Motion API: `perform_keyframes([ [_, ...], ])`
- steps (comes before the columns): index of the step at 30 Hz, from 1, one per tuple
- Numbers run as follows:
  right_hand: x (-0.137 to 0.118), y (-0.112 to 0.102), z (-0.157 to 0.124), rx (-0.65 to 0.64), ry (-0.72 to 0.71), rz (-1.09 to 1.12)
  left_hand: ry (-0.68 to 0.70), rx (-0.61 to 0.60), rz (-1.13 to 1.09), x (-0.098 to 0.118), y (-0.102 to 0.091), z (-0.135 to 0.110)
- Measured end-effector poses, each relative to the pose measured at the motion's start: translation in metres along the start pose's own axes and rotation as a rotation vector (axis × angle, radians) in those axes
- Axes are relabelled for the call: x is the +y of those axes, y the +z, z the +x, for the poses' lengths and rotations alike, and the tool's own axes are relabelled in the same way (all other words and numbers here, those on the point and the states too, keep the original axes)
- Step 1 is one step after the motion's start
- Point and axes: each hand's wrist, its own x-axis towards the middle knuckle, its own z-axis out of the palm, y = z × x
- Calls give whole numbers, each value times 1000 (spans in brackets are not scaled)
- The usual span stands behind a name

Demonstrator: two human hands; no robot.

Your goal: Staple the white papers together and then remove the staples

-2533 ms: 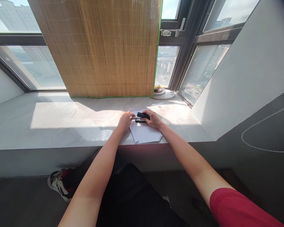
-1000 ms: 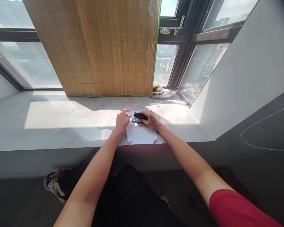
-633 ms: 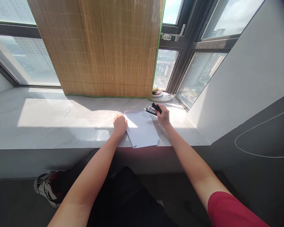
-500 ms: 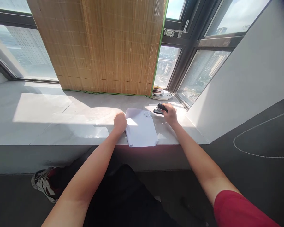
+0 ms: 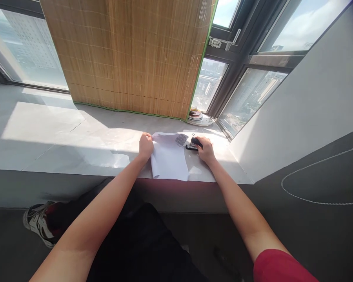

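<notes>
A stack of white paper sheets (image 5: 168, 158) lies on the pale stone window sill (image 5: 61, 137), reaching its front edge. My left hand (image 5: 145, 145) pinches the stack's upper left corner, with that top edge slightly lifted. My right hand (image 5: 205, 149) is closed around a black stapler (image 5: 193, 144), which rests on the sill just right of the paper's upper right corner, beside a dark printed patch on the sheet.
A bamboo blind (image 5: 132, 55) with green trim hangs behind the sill. A stack of plates (image 5: 196, 116) sits in the back right corner by the window frame. A grey wall (image 5: 297, 102) bounds the sill on the right. My shoe (image 5: 38, 223) shows below left.
The stapler came off the paper's top edge, swung out to the right, and now sits beside the paper's upper right corner. My left hand shifted to the paper's upper left corner.
</notes>
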Motion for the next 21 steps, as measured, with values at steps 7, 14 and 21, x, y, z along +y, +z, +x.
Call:
perform_keyframes([
  [7,-9,0,-3,-59,-28,26,-57,-23,26,-2,-7,2],
  [14,-8,-1,-2,-72,-35,43,-41,-383,-33,0,-12,9],
  [21,-8,-3,-1,-85,-29,36,-133,-442,-274,11,-15,3],
])
